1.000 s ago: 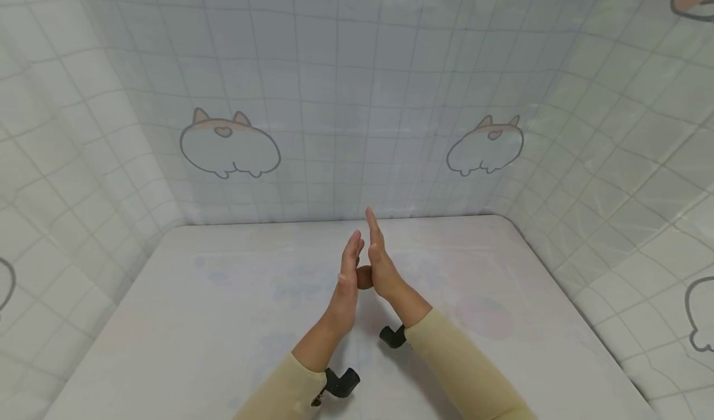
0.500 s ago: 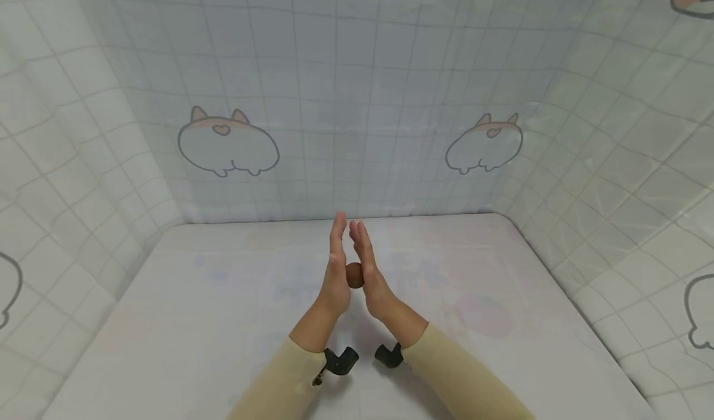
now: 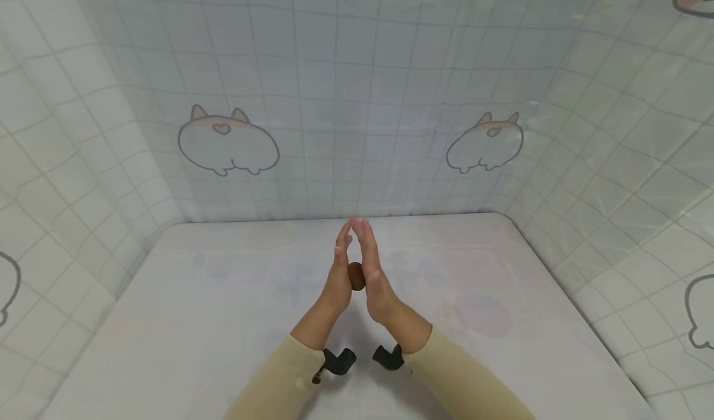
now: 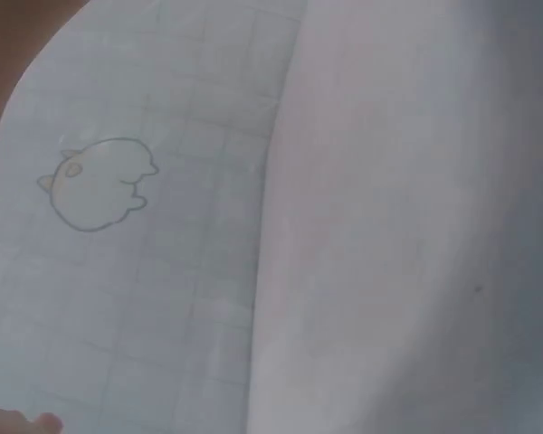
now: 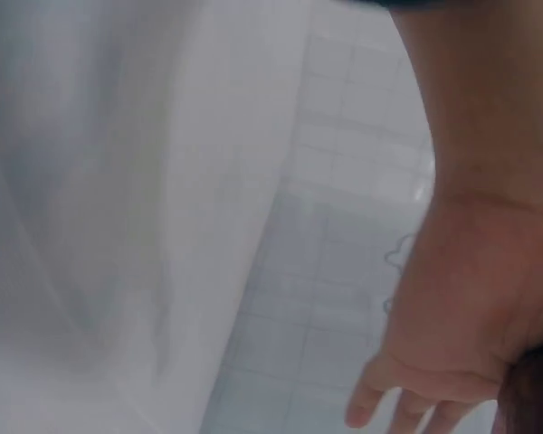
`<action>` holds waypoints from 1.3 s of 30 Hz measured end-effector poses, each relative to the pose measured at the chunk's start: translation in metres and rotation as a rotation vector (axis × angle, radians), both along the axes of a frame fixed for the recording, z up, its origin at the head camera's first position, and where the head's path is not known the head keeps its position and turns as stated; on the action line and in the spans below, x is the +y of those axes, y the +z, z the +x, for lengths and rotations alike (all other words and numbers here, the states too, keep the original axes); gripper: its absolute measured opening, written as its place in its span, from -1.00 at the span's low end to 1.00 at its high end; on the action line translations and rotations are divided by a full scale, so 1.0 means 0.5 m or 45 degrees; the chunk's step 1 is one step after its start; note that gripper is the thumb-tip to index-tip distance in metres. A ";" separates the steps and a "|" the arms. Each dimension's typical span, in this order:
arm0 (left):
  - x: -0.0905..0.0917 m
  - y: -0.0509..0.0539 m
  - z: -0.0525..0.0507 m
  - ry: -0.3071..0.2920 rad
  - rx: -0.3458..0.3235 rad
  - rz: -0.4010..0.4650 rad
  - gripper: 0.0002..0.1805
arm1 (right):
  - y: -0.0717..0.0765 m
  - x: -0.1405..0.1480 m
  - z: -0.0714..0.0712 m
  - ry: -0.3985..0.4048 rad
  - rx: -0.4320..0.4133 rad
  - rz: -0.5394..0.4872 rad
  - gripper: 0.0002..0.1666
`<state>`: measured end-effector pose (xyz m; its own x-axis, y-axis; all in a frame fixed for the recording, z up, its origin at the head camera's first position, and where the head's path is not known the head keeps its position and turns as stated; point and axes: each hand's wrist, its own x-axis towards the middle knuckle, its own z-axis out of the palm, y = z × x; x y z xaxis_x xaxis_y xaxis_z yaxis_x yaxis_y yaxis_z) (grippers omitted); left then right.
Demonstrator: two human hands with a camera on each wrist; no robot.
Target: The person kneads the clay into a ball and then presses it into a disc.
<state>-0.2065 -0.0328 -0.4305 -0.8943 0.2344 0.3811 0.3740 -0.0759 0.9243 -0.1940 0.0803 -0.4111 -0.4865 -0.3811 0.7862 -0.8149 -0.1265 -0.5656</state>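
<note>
A small brown ball [image 3: 356, 276], slightly oval, sits between two facing palms in the head view. From its left side the left hand [image 3: 338, 279] presses it, and from the right the right hand [image 3: 377, 287] does the same. Both hands have their fingers nearly straight and pointing away, with the tips close together at the top. At the lower right of the right wrist view, part of the dark ball [image 5: 536, 391] shows against the right palm [image 5: 462, 303]. Only a fingertip [image 4: 25, 421] and a bit of skin appear in the left wrist view, where the ball is out of sight.
Beneath the hands spreads a whitish table [image 3: 212, 321] with faint coloured blotches. A grid-patterned sheet [image 3: 357, 129] with cartoon animal prints hangs behind it and along both sides. Black wrist-camera mounts [image 3: 340, 362] stick out at the sleeves.
The hands have slid against each other: the left went forward and the right drew back, then their fingertips came together. The ball shifted left, then slightly right, and stays between the palms.
</note>
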 end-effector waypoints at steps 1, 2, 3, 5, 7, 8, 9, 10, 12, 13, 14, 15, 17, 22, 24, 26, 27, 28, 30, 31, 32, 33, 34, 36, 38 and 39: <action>0.001 -0.002 0.001 -0.002 -0.015 -0.010 -0.09 | 0.004 0.001 -0.001 -0.016 -0.001 -0.004 0.00; 0.002 -0.003 0.003 -0.004 -0.026 -0.024 -0.10 | 0.007 0.002 -0.004 -0.031 -0.002 -0.007 0.01; 0.002 -0.005 0.005 -0.001 -0.040 -0.037 -0.10 | 0.009 0.002 -0.006 -0.048 -0.001 -0.005 0.02; 0.002 -0.009 0.009 -0.004 -0.043 -0.061 -0.09 | 0.014 0.004 -0.013 -0.095 -0.002 0.009 0.04; 0.002 -0.010 0.013 -0.017 -0.026 -0.081 -0.07 | 0.019 0.007 -0.020 -0.154 -0.010 0.038 0.05; 0.002 -0.011 0.015 -0.031 -0.008 -0.084 -0.05 | 0.021 0.008 -0.023 -0.182 -0.016 0.053 0.06; 0.002 -0.010 0.018 -0.042 0.002 -0.087 -0.04 | 0.023 0.010 -0.028 -0.212 -0.025 0.070 0.07; 0.003 -0.011 0.020 -0.062 0.019 -0.088 -0.02 | 0.024 0.013 -0.032 -0.232 -0.046 0.081 0.08; 0.005 -0.010 0.024 -0.110 0.043 -0.085 -0.02 | 0.026 0.018 -0.041 -0.274 -0.090 0.110 0.10; 0.005 -0.010 0.026 -0.141 0.054 -0.073 -0.02 | 0.027 0.020 -0.046 -0.287 -0.117 0.120 0.12; 0.006 -0.009 0.028 -0.166 0.063 -0.064 -0.02 | 0.027 0.022 -0.051 -0.301 -0.141 0.133 0.13; 0.007 -0.008 0.031 -0.186 0.073 -0.055 -0.02 | 0.026 0.024 -0.056 -0.316 -0.165 0.150 0.13; 0.008 -0.004 0.035 -0.216 0.097 -0.026 0.00 | 0.024 0.026 -0.064 -0.329 -0.215 0.182 0.14; -0.004 0.009 0.040 -0.178 0.137 0.053 0.07 | 0.007 0.011 -0.074 -0.322 -0.272 0.301 0.13; -0.010 0.011 0.041 -0.150 0.156 0.078 0.06 | -0.002 0.003 -0.072 -0.316 -0.266 0.350 0.12; -0.014 0.012 0.039 -0.125 0.196 0.090 0.03 | -0.009 -0.001 -0.065 -0.306 -0.245 0.376 0.11; -0.014 0.013 0.038 -0.109 0.218 0.091 0.02 | -0.012 -0.001 -0.061 -0.290 -0.226 0.376 0.09; -0.014 0.015 0.036 -0.090 0.235 0.089 0.02 | -0.017 -0.001 -0.057 -0.269 -0.203 0.372 0.06; -0.013 0.021 0.032 -0.035 0.253 0.072 0.02 | -0.022 -0.002 -0.047 -0.215 -0.188 0.353 0.05; -0.014 0.024 0.028 0.000 0.263 0.060 0.03 | -0.025 -0.002 -0.041 -0.183 -0.176 0.337 0.04; -0.014 0.027 0.025 0.034 0.261 0.047 0.03 | -0.027 -0.004 -0.036 -0.145 -0.174 0.317 0.05; -0.015 0.030 0.022 0.066 0.258 0.036 0.03 | -0.030 -0.005 -0.032 -0.107 -0.171 0.298 0.06; -0.016 0.032 0.018 0.091 0.246 0.031 0.02 | -0.032 -0.007 -0.027 -0.076 -0.173 0.282 0.08; -0.018 0.033 0.010 0.116 0.205 0.028 0.01 | -0.031 -0.010 -0.019 -0.054 -0.167 0.255 0.12; -0.019 0.028 0.000 0.100 0.138 0.025 0.00 | -0.027 -0.012 -0.014 -0.065 -0.121 0.243 0.15; -0.019 0.024 -0.003 0.080 0.098 0.025 -0.01 | -0.023 -0.013 -0.012 -0.087 -0.088 0.245 0.15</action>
